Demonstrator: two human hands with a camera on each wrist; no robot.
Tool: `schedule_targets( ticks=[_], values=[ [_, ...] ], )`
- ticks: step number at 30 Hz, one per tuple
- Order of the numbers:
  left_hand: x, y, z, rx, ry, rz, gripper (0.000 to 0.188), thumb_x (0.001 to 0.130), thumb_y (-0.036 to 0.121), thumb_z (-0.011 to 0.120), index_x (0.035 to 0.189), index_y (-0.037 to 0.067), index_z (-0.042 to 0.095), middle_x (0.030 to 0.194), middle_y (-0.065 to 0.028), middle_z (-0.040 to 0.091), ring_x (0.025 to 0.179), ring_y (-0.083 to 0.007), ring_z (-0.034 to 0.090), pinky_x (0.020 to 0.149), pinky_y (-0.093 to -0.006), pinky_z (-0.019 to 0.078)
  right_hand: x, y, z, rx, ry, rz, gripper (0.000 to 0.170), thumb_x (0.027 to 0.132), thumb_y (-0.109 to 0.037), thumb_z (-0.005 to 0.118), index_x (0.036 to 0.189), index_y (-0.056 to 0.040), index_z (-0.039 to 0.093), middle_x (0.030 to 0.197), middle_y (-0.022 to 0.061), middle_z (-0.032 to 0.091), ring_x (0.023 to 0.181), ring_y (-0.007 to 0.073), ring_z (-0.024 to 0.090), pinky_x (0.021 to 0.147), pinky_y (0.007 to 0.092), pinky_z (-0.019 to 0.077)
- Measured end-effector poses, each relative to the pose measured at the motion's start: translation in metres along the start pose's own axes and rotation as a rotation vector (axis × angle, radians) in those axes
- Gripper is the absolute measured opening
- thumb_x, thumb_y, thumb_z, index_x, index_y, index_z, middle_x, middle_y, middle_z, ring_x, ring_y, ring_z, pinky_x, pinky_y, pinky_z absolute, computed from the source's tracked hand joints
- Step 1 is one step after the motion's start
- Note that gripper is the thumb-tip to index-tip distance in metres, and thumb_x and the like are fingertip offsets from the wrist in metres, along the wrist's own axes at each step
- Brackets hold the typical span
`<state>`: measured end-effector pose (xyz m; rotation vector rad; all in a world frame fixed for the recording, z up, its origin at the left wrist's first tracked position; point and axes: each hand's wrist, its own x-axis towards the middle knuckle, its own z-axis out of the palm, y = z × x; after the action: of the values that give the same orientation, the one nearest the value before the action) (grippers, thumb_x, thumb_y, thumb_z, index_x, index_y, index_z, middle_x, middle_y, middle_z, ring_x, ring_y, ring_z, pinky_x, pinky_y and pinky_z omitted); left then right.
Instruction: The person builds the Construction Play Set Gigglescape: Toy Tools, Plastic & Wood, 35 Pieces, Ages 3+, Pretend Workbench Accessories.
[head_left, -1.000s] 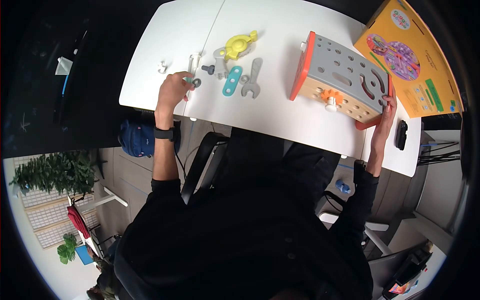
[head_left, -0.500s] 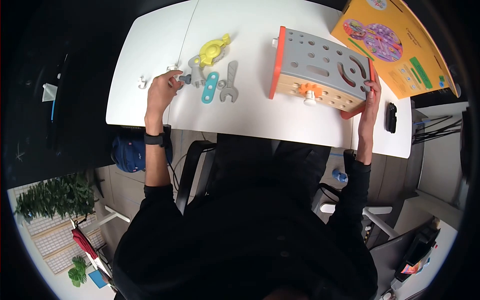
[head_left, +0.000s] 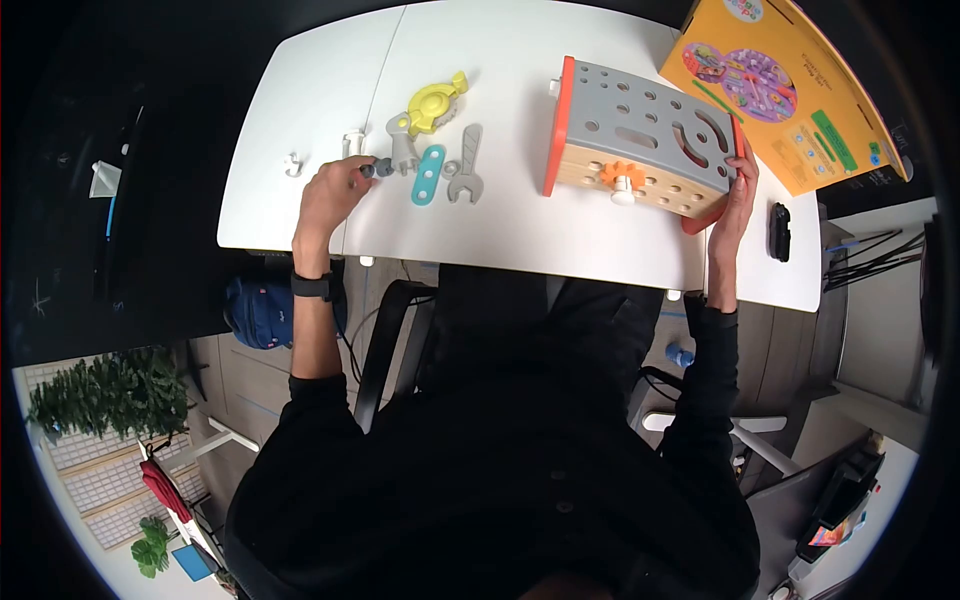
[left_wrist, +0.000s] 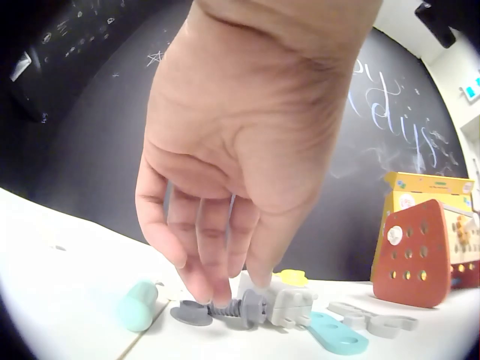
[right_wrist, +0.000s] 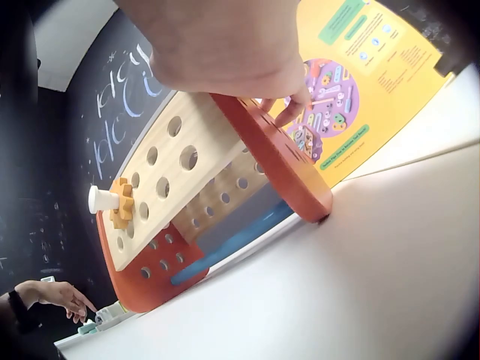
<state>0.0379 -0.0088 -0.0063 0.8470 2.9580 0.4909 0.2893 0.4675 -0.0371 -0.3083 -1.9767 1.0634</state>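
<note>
Left fingers (left_wrist: 217, 298): bent downward, tips at the threaded shaft of the gray bolt (left_wrist: 225, 308). Can't tell if I'm pinching it or only touching it.
Bolt: low at the tabletop (head_left: 520, 230), wide head on one side of my fingertips, gray collar (left_wrist: 253, 309) on the other, just beside the light gray tool piece (head_left: 402, 147).
Right hand (head_left: 738, 195): rests on the red end panel of the toy workbench (head_left: 645, 128), fingers loosely extended over its outer face, not pressed together.
Workbench: gray top, pale wooden side with holes, orange gear (head_left: 617, 173) and white knob (head_left: 622, 192) on that side.
Near the bolt: yellow saw (head_left: 432, 106) by the gray tool piece; teal strip (head_left: 428, 176); small gray nut (head_left: 450, 168) between strip and gray wrench (head_left: 469, 165).
Other side of bolt: teal cylinder (left_wrist: 139, 307), apart from my fingers. White piece (head_left: 292, 165) farther out.
Yellow box (head_left: 785, 95): upright behind the workbench.
Black item (head_left: 780, 232): on the tabletop, near my right hand.
</note>
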Motion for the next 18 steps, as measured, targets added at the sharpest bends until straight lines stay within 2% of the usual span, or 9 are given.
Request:
schedule_targets(
  ticks=[10,12,18],
  values=[
    [-0.012,-0.005,-0.005,0.002,0.026,-0.016,0.03,0.084,0.015,0.074,0.113,0.01,0.072,0.077,-0.0077,0.07,0.061,-0.0206,0.064,0.059,-0.0342,0.0499,-0.001,-0.002,-0.001,-0.005,0.003,-0.037,0.044,0.105,-0.049,0.031,0.113,-0.0135,0.056,0.15,0.0182,0.041,0.141,0.0296,0.035,0.117,0.0472,0.0254],
    [-0.012,0.002,-0.009,-0.025,-0.007,-0.079,0.029,0.083,0.018,0.073,0.112,0.011,0.073,0.081,-0.0103,0.071,0.072,-0.0297,0.068,0.066,-0.0394,0.0524,-0.001,-0.006,-0.001,-0.015,0.011,-0.053,0.043,0.106,-0.048,0.031,0.113,-0.0132,0.056,0.149,0.0179,0.041,0.14,0.029,0.037,0.116,0.0459,0.0265],
    [-0.008,0.008,-0.007,-0.032,0.052,-0.08,0.026,0.084,0.016,0.072,0.11,0.011,0.073,0.081,-0.0105,0.071,0.07,-0.0287,0.068,0.063,-0.0389,0.052,-0.002,-0.007,-0.001,-0.02,0.013,-0.02,0.043,0.105,-0.048,0.031,0.113,-0.0146,0.056,0.149,0.0168,0.041,0.138,0.0283,0.038,0.115,0.0454,0.0271]
  ],
)
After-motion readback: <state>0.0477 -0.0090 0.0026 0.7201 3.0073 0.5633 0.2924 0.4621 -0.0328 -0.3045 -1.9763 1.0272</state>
